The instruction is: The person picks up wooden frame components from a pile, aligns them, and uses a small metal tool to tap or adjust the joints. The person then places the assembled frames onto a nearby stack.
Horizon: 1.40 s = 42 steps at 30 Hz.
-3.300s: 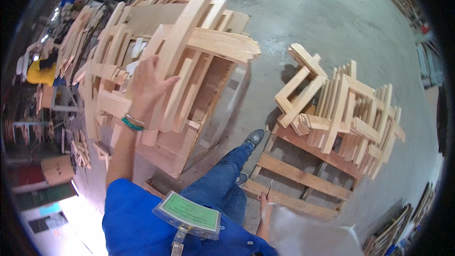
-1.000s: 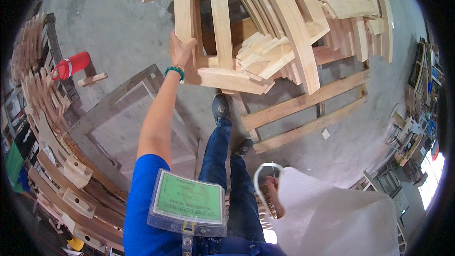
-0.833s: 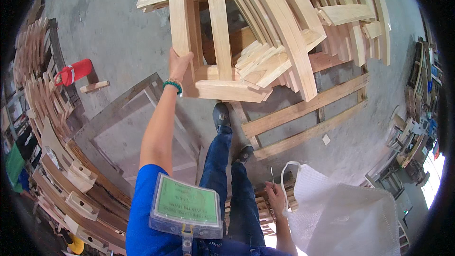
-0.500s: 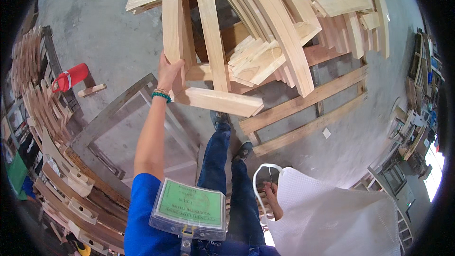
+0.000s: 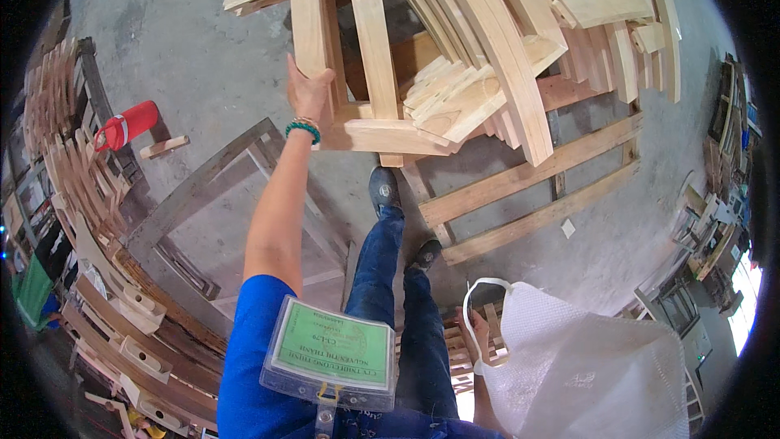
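My left hand (image 5: 309, 94), at the end of a stretched arm, is closed round the lower end of a pale wooden frame (image 5: 307, 16). The frame's lower crosspiece (image 5: 382, 136) runs rightward from just below my hand, against the stacked parts. Beside it stands another upright wooden bar (image 5: 374, 41). Curved wooden pieces (image 5: 487, 49) lie stacked close together to the right. My right hand (image 5: 479, 335) hangs low by my right leg, partly covered by a white face mask (image 5: 581, 366) and its loop; its fingers do not show clearly.
A slatted wooden pallet (image 5: 528, 171) lies under and before the stack. On the floor to the left are a grey frame (image 5: 207, 175), a red cylindrical object (image 5: 130, 123) and a short wood block (image 5: 164, 146). More curved wood pieces (image 5: 61, 102) line the left side.
My left hand has moved up and slightly right in view, still holding the frame. The frame's lower crosspiece has swung up against the stack. My feet show more fully.
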Tool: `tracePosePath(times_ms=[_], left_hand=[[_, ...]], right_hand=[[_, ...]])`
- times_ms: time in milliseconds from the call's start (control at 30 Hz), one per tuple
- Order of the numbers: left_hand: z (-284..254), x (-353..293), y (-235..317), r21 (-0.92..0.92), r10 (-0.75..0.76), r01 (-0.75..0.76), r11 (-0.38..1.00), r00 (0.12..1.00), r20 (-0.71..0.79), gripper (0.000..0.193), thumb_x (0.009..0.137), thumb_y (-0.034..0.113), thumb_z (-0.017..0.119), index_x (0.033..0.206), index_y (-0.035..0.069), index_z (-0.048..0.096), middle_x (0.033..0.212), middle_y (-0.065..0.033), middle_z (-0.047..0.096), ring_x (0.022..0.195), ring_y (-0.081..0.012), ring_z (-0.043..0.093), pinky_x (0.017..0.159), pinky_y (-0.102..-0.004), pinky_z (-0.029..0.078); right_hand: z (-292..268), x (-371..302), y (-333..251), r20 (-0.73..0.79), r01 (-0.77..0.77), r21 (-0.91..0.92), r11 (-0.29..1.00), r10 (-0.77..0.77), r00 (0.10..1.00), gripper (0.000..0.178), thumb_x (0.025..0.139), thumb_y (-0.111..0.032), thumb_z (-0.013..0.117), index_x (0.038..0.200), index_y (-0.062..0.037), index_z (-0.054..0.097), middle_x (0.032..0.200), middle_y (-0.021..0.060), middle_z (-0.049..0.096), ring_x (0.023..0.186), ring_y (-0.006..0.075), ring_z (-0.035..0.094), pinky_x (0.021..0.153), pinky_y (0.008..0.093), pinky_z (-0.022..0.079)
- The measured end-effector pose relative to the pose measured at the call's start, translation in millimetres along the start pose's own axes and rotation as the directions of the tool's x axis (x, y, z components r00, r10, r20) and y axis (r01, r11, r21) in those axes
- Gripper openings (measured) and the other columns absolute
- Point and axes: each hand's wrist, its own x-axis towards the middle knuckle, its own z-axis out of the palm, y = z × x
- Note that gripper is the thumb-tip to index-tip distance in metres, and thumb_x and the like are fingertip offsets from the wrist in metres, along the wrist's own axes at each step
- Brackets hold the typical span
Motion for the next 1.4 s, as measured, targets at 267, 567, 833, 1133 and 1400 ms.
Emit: tracePosePath(times_ms=[267,567,833,1133,1400], left_hand=[[-13,11,3,-0.082,-0.081,0.083,0.993,0.996,0.029,0.091,0.060,0.027,0.074,0.136,-0.002,0.034,0.118,-0.0223,0.058,0.109,-0.0340,0.057,0.094,-0.0383,0.044],[5,18,10,0.054,-0.053,0.050,0.997,0.998,0.047,0.105,0.061,0.032,0.076,0.141,-0.006,0.018,0.120,-0.0274,0.055,0.111,-0.0382,0.054,0.096,-0.0387,0.042],[-67,15,8,-0.071,0.137,-0.153,0.986,0.972,-0.190,0.105,0.070,0.031,0.078,0.142,-0.005,0.011,0.123,-0.0273,0.053,0.111,-0.0318,0.055,0.095,-0.0372,0.043],[-230,-332,182,-0.457,0.213,-0.100,0.884,0.956,0.203,0.020,0.087,0.022,0.062,0.093,0.004,0.070,0.092,-0.0070,0.070,0.084,-0.0182,0.066,0.079,-0.0320,0.050],[-507,-446,69,0.782,0.472,0.258,0.567,0.677,-0.565,0.060,0.078,0.040,0.069,0.122,0.003,0.052,0.125,-0.0172,0.053,0.114,-0.0342,0.051,0.095,-0.0425,0.040]], right_hand=[[2,7,14,0.034,0.133,0.043,0.990,-0.134,0.990,0.024,0.089,-0.016,0.059,0.106,0.0001,0.065,0.085,0.0036,0.065,0.073,0.0090,0.055,0.064,0.0228,0.044],[-5,7,30,0.015,-0.035,0.161,0.986,0.033,0.999,0.026,0.090,-0.019,0.058,0.107,-0.0013,0.064,0.081,0.0021,0.064,0.070,0.0069,0.055,0.062,0.0221,0.042],[-23,17,18,0.177,0.115,-0.017,0.993,-0.110,0.978,0.028,0.089,-0.022,0.060,0.107,-0.0008,0.064,0.084,0.0039,0.066,0.074,0.0107,0.059,0.069,0.0238,0.046],[-43,0,64,0.226,0.300,-0.064,0.952,-0.279,0.934,0.024,0.091,-0.017,0.057,0.104,0.0017,0.064,0.082,0.0049,0.064,0.076,0.0120,0.058,0.072,0.0258,0.045],[-54,-11,72,0.254,0.496,-0.067,0.866,-0.466,0.848,0.026,0.089,-0.023,0.059,0.104,-0.0018,0.065,0.079,0.0038,0.065,0.069,0.0091,0.056,0.062,0.0236,0.041]])
